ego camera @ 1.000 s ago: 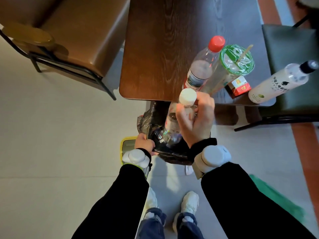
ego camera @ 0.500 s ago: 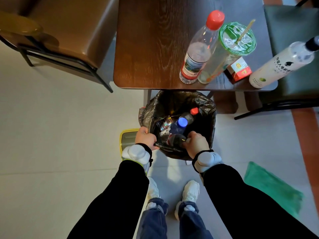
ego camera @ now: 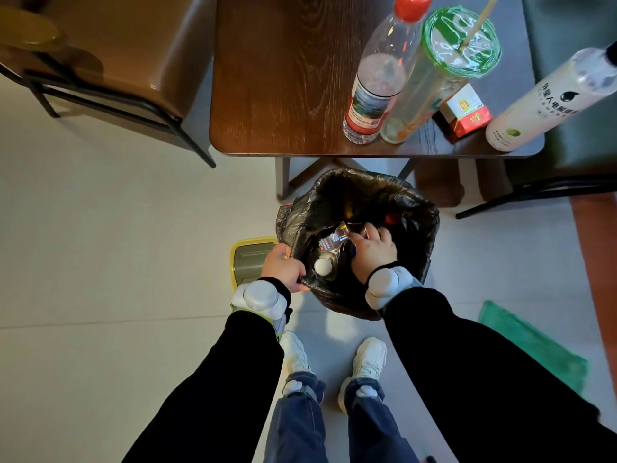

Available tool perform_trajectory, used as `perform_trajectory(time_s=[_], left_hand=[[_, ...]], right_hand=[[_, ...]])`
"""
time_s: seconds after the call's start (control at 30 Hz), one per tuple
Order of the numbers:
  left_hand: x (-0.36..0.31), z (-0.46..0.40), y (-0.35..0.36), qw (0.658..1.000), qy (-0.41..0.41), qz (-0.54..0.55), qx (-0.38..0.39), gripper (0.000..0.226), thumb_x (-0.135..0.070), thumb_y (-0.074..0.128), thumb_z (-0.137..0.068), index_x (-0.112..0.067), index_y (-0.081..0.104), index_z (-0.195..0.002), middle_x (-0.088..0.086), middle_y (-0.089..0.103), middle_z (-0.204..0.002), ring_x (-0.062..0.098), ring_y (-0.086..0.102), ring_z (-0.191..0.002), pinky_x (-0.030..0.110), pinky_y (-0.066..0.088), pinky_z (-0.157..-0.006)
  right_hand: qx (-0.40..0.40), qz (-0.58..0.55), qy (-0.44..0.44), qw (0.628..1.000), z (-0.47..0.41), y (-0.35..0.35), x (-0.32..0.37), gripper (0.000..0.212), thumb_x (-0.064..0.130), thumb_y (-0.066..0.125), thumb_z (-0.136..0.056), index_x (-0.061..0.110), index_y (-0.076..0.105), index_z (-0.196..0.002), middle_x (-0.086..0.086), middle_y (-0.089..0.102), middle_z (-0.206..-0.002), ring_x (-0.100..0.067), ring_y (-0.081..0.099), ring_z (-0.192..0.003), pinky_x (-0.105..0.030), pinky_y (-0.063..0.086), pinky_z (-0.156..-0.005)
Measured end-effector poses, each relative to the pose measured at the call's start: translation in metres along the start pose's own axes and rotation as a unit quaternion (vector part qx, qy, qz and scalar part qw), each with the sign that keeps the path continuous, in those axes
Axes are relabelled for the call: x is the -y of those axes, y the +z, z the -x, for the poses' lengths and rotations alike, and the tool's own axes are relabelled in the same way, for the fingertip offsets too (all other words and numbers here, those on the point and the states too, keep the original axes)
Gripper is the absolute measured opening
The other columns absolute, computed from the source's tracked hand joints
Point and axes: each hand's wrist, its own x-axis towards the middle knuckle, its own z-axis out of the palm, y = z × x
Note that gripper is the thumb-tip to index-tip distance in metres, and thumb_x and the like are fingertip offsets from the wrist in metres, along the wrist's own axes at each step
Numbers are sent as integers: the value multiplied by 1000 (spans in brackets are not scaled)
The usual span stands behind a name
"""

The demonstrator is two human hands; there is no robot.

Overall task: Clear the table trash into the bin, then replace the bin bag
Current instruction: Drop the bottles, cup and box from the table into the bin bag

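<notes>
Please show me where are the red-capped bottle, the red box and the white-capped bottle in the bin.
red-capped bottle [ego camera: 376, 91]: head view, on its clear body above the label.
red box [ego camera: 465, 115]: head view, on its top face.
white-capped bottle [ego camera: 322, 267]: head view, on its white cap, inside the bin bag.

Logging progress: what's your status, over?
Left hand grips bag rim. Right hand inside bin bag, grip unclear. Four items remain on table.

Broad bare tabletop [ego camera: 287, 78] lies left of 4 clustered items at its right, while both hands and bottles crowd the near half of the bin bag [ego camera: 417, 208] mouth.
</notes>
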Motion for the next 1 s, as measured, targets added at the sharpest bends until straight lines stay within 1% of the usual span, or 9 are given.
perform_trajectory(time_s=[0.1, 0.27, 0.43, 0.53, 0.63, 0.7, 0.8, 0.9, 1.0], left_hand=[[4, 0, 1, 1000, -10, 25, 10, 31, 16, 49, -66, -12, 43, -79, 13, 47, -95, 31, 51, -81, 44, 57, -60], [3, 1, 6, 999, -13, 25, 19, 38, 17, 48, -68, -11, 47, -93, 25, 51, -118, 44, 56, -102, 58, 56, -71], [-8, 7, 13, 995, -35, 92, 13, 34, 19, 41, -74, -12, 44, -87, 20, 49, -106, 39, 53, -86, 27, 52, -38], [-9, 8, 18, 996, -25, 87, 14, 37, 19, 41, -73, -12, 45, -93, 19, 49, -108, 38, 52, -87, 32, 56, -42], [-11, 9, 25, 998, -10, 55, 16, 36, 19, 41, -72, -11, 43, -91, 18, 45, -107, 35, 47, -88, 52, 57, -68], [-14, 9, 31, 999, -10, 40, 7, 35, 19, 40, -72, -10, 43, -91, 17, 44, -105, 35, 47, -88, 54, 56, -71], [-18, 10, 37, 999, -6, 38, -13, 32, 19, 40, -71, -10, 40, -86, 16, 41, -100, 34, 45, -84, 43, 56, -63], [-18, 12, 41, 999, -4, 43, -16, 33, 19, 40, -70, -11, 40, -84, 15, 41, -98, 32, 44, -84, 47, 57, -65], [-18, 15, 47, 999, -4, 51, -10, 32, 20, 41, -70, -9, 41, -85, 16, 43, -99, 33, 46, -86, 53, 55, -71]], right_hand=[[86, -13, 23, 996, -8, 3, -9, 49, 12, 42, -91, 26, 37, -138, -14, 31, -145, -40, 38, -126, -47, 40, -102], [45, -26, 19, 998, 0, 6, -19, 41, 18, 53, -86, 22, 46, -127, -15, 38, -131, -41, 47, -113, -45, 45, -93], [90, -24, 46, 995, 9, 4, -27, 52, 28, 64, -79, 26, 43, -126, -13, 43, -122, -38, 53, -109, -40, 48, -90], [139, 10, 79, 987, 7, 2, -35, 46, 23, 55, -86, 23, 41, -130, -16, 43, -128, -38, 52, -114, -41, 48, -93], [148, 35, 81, 985, 5, 4, -41, 40, 20, 46, -88, 18, 45, -128, -16, 48, -128, -37, 49, -119, -43, 46, -98], [134, 48, 75, 987, 6, 3, -41, 37, 20, 46, -88, 17, 49, -125, -14, 49, -128, -36, 46, -120, -43, 44, -98], [83, 36, 58, 994, 7, -7, -39, 38, 20, 47, -88, 18, 51, -126, -12, 47, -128, -34, 42, -121, -42, 41, -97], [-48, -69, 37, 996, 8, -30, -39, 36, 17, 50, -87, 17, 55, -122, -13, 51, -124, -34, 46, -115, -42, 42, -95], [-269, -298, 33, 915, 13, -74, -30, 27, 18, 57, -84, 8, 58, -109, -13, 55, -109, -31, 53, -104, -38, 44, -91]])
